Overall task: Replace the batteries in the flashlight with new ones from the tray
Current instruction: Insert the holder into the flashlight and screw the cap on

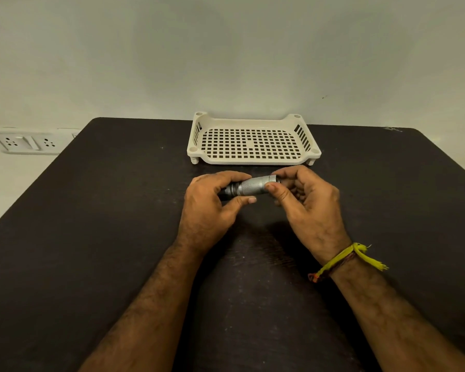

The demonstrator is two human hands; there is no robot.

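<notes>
A silver knurled flashlight [253,187] lies level between both hands, just above the dark table [91,224]. My left hand [210,205] grips its dark left end, fingers curled over the top and thumb beneath. My right hand [304,202] pinches the right end between thumb and fingertips. Behind the hands stands a cream perforated tray [196,135]; no batteries show inside it. The flashlight's two ends are hidden by my fingers.
The tray sits at the table's far edge, against a pale wall. A white socket panel [27,142] is on the wall at the left. A yellow thread band [346,257] circles my right wrist.
</notes>
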